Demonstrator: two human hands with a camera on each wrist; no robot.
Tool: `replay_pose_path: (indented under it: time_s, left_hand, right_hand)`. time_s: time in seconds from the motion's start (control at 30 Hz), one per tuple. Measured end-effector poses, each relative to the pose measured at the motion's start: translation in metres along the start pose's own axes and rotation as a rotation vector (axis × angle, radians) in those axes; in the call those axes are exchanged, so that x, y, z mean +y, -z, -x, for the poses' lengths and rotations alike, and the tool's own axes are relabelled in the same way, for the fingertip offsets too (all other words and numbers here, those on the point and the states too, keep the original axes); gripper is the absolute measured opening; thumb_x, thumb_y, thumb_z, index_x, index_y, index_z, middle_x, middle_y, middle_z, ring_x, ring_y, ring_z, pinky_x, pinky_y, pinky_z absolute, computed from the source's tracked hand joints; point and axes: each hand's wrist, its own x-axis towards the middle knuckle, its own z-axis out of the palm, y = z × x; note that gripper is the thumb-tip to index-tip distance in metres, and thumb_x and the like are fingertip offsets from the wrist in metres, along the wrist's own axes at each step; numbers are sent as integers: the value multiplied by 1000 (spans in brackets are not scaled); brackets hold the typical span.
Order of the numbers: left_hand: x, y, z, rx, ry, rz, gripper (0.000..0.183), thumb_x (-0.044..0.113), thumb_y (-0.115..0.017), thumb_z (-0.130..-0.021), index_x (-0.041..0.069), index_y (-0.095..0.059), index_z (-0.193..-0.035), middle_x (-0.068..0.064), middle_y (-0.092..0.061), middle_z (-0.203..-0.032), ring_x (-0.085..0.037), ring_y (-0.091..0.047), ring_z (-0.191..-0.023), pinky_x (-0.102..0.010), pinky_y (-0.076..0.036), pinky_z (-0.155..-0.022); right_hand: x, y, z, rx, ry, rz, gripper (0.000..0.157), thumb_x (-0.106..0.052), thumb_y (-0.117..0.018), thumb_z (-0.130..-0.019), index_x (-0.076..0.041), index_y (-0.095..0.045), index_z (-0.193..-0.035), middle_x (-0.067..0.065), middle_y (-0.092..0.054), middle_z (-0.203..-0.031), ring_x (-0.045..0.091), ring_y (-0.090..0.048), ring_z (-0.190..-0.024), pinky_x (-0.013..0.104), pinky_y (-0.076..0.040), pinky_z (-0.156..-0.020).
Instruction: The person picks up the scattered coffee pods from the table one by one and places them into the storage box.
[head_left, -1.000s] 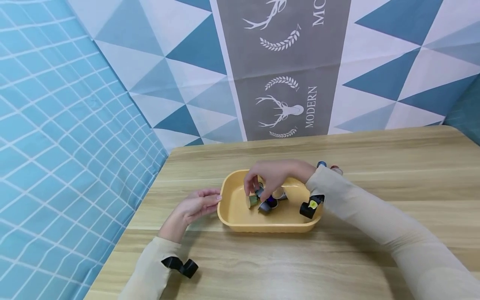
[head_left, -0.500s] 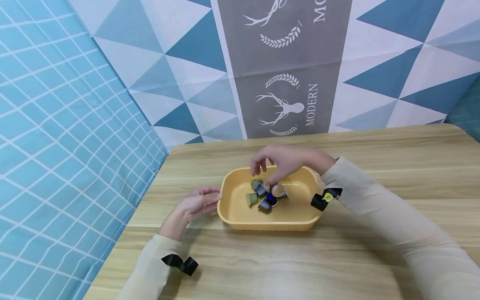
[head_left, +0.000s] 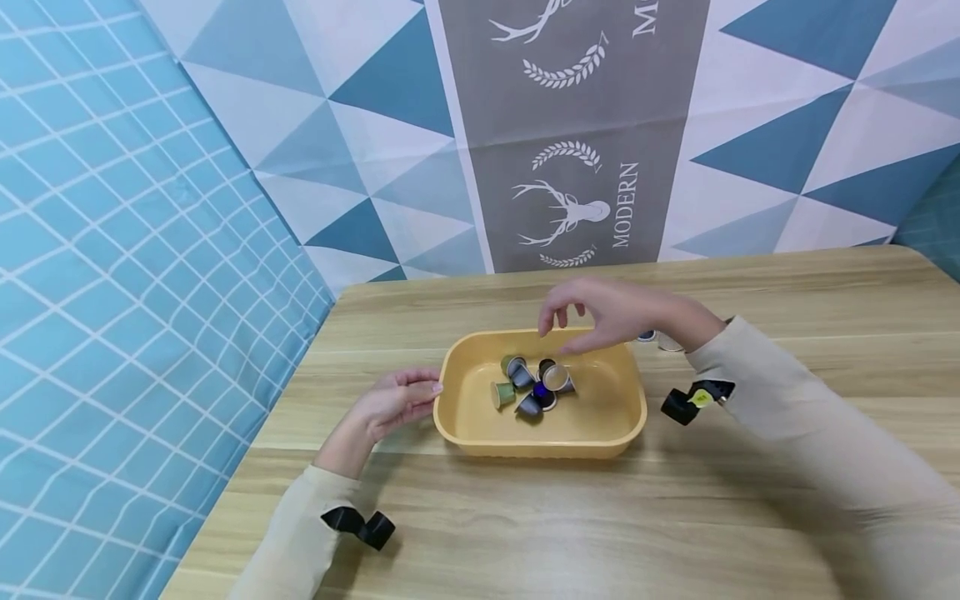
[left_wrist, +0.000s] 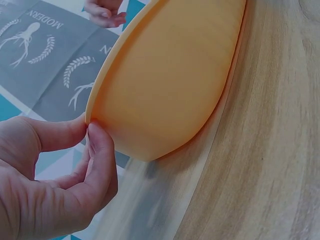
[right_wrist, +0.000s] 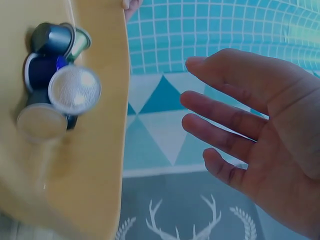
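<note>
A yellow plastic tray [head_left: 592, 427] stands on the table with several coffee capsules in a loose cluster, among them a green capsule [head_left: 504, 395] and a dark blue capsule [right_wrist: 42, 72]. My left hand [head_left: 393, 404] pinches the tray's left rim between thumb and index finger, plain in the left wrist view. Over the tray's far right edge hovers my right hand [head_left: 603, 315], fingers spread and loosely bent. Nothing is between its fingers in the right wrist view. A pale-lidded capsule [right_wrist: 75, 90] lies on top of the cluster.
Behind the tray's right end, a dark blue-topped capsule [head_left: 646, 336] and a pale capsule [head_left: 670, 342] lie on the wooden table [head_left: 525, 525], partly hidden by the right hand and wrist. A patterned cloth [head_left: 577, 108] hangs behind the table.
My right hand has risen from among the capsules and moved right and back, uncovering the cluster. The left hand keeps its place on the rim.
</note>
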Motion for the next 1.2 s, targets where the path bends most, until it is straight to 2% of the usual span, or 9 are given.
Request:
replay_pose_path:
  time_s: [0.17,0.33,0.7,0.87,1.2]
  left_hand:
    - [0,1,1,2,-3,-12,34,3,-53,-95,-10,-46,-125,4,-66,-91,-4,-66,-83,-17,-57,-78]
    - [-2,3,2,3,-3,-22,36,4,-52,-95,-12,-43,-127,4,-65,-93,-4,-66,-84,-17,-57,-78]
    - [-4,2,0,5,3,-15,37,4,-53,-95,-11,-44,-128,4,-65,-92,-4,-66,-83,-17,-57,-78]
    - [-3,1,-1,1,-2,-10,36,4,-54,-95,-11,-45,-126,4,-65,-91,-4,-66,-83,-17,-57,-78]
    - [-2,2,-1,1,-3,-15,41,4,-54,-95,-13,-42,-130,4,-66,-92,-4,-66,-84,-17,-57,-78]
  right_hand:
    - [7,4,17,60,-47,18,26,-11,-75,-80,-18,-66,-103,-8,-66,-99,10,-56,-89,29,-49,-75]
    - [14,7,36,109,-80,63,24,-13,-75,-81,-20,-66,-103,-9,-67,-100,9,-57,-88,27,-51,-74]
    - [36,4,73,275,-53,141,27,-7,-76,-79,-19,-67,-101,-8,-68,-99,1,-55,-85,23,-50,-68]
    - [45,1,85,353,-52,161,31,-2,-76,-77,-20,-67,-101,-6,-68,-101,4,-57,-89,22,-51,-71]
    - [61,-8,100,448,-67,191,35,1,-78,-73,-14,-68,-103,-4,-68,-101,-4,-51,-90,13,-46,-77]
